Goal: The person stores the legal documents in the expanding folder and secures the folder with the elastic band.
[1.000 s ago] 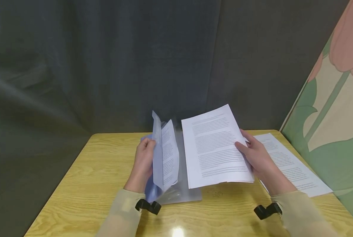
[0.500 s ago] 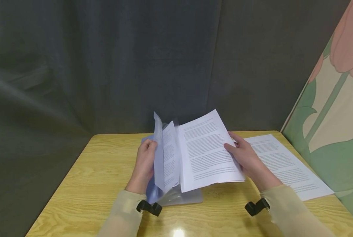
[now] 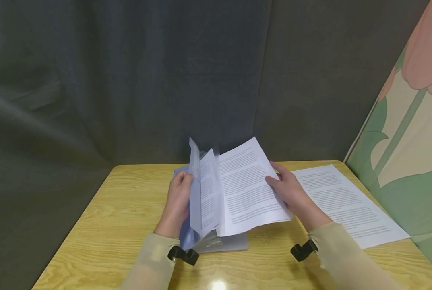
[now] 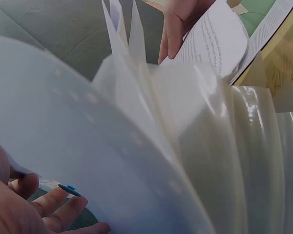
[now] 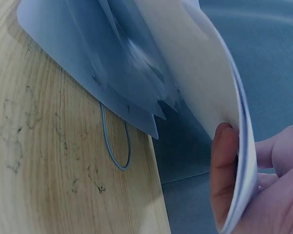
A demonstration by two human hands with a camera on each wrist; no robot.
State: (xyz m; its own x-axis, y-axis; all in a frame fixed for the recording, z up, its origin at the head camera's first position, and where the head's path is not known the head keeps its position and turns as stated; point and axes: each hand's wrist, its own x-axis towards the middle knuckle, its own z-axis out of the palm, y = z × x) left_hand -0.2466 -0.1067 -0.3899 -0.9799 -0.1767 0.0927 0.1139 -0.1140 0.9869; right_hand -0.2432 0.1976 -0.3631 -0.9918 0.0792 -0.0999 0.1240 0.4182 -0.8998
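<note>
The work in hand looks like feeding a small stack of printed sheets [image 3: 252,189] into a blue folder [image 3: 195,197] with clear sleeves, though a still moment cannot settle which way the paper is going. The folder stands partly spread near the middle of the tabletop's [image 3: 92,229] far edge, a little toward the far left corner, with its front leaves raised and its lower part lying flat. The stack's left edge meets the raised printed leaf; whether it is inside a sleeve or only against it, I cannot tell. The next move seems to call for holding the sleeve's mouth apart and squaring that left edge to it — the stack is tilted and slightly bowed, so a corner could snag on the plastic. As for the grip, the left hand [image 3: 177,195] is closed round the outer edge of the folder's raised cover. The right hand [image 3: 292,193] pinches the stack by its right edge, thumb on the printed face and fingers behind. Another printed page [image 3: 346,205] lies loose along the tabletop's right edge, its top near the far right corner, and an elastic loop [image 5: 122,168] hangs from the folder over the wood.
</note>
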